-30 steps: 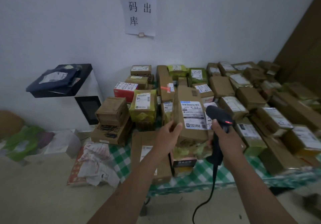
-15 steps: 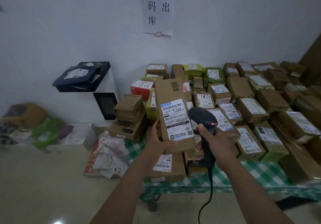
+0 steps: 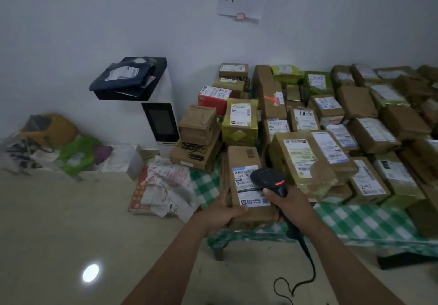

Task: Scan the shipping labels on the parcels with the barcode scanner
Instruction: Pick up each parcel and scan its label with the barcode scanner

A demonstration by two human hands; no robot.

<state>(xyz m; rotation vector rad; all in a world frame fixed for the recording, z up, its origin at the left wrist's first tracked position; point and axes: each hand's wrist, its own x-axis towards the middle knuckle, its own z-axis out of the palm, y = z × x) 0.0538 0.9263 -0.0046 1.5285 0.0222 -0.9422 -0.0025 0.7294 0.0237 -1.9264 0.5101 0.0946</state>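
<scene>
Both forearms extend from the frame's bottom: left hand [image 3: 221,214] curls its fingers round the parcel [image 3: 244,158], lower centre; right hand [image 3: 294,207] wraps its fingers round the scanner [image 3: 267,178], head over the label [image 3: 241,186].

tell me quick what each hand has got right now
Left hand: grips the brown parcel by its lower left edge.
Right hand: grips the barcode scanner.

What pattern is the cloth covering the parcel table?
The tablecloth is a green-and-white check, clearest in the head view.
</scene>
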